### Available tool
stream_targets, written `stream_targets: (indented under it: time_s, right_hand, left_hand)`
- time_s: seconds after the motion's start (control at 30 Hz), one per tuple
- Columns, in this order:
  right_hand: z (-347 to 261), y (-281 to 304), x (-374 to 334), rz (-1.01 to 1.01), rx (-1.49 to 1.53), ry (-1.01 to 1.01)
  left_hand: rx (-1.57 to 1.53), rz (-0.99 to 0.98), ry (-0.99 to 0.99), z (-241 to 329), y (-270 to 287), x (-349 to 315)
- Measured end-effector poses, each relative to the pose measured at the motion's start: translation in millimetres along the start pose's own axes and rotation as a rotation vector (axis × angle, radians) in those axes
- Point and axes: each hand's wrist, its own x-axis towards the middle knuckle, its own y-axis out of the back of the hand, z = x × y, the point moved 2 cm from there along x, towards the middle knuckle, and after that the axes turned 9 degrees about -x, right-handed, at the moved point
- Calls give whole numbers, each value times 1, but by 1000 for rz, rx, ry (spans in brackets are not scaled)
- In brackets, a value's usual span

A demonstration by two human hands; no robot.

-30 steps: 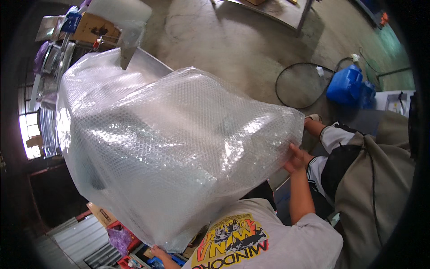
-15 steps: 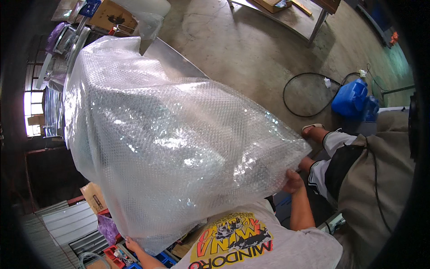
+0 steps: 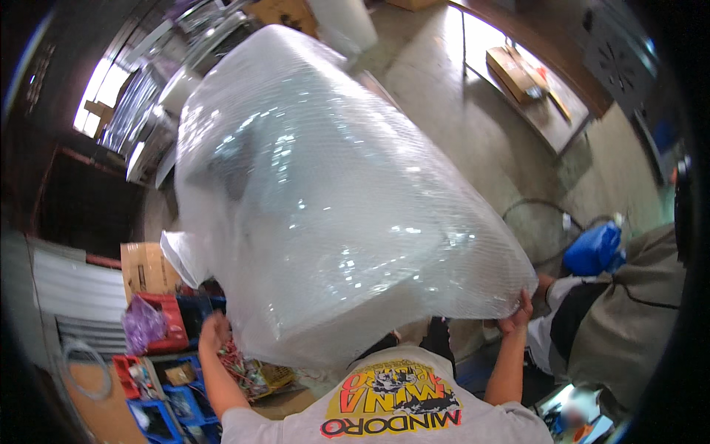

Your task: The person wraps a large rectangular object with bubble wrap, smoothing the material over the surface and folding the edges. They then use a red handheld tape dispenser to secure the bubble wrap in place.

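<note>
A large sheet of clear bubble wrap (image 3: 347,200) billows in front of me and drapes over a large boxy shape beneath, which shows only faintly. My right hand (image 3: 515,314) is closed on the sheet's near right corner, beside the other person's leg. Close to the near left edge of the wrap is my left hand (image 3: 213,331), raised with bent fingers. Motion blurs it, so whether it grips the film cannot be told.
Another person (image 3: 629,318) in grey-brown clothing stands close on my right. Blue and red bins (image 3: 188,403) are low on my left, near a cardboard box (image 3: 146,265). A blue jug (image 3: 594,249) and black hose lie at right; a table (image 3: 543,126) stands farther off.
The bubble wrap has lifted and ballooned, its near edge moving away from me. My left hand has risen farther forward; my right hand keeps its corner. My view has also turned.
</note>
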Motion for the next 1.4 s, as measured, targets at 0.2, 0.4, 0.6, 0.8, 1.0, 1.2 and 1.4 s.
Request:
stream_targets:
  time_s: [0.2,0.4,0.6,0.8,1.0,1.2,1.4]
  right_hand:
    - [-25,-39,-18,-10,-146,195]
    - [-39,-73,-45,-92,-207,381]
    - [-50,-76,-40,10,-303,486]
    - [-40,-42,-34,-151,-182,420]
    - [-18,3,-10,14,-192,255]
    - [7,7,-10,-58,17,337]
    - [18,26,22,-86,67,219]
  left_hand:
    - [-168,61,-312,143,-85,123]
    - [-215,-392,-344,202,-140,157]
    - [-69,51,-749,223,-94,189]
    - [66,-41,-854,222,-94,188]
    - [50,-98,-447,152,-33,167]
    - [108,-323,215,-19,61,96]
    - [366,-70,-154,-52,13,23]
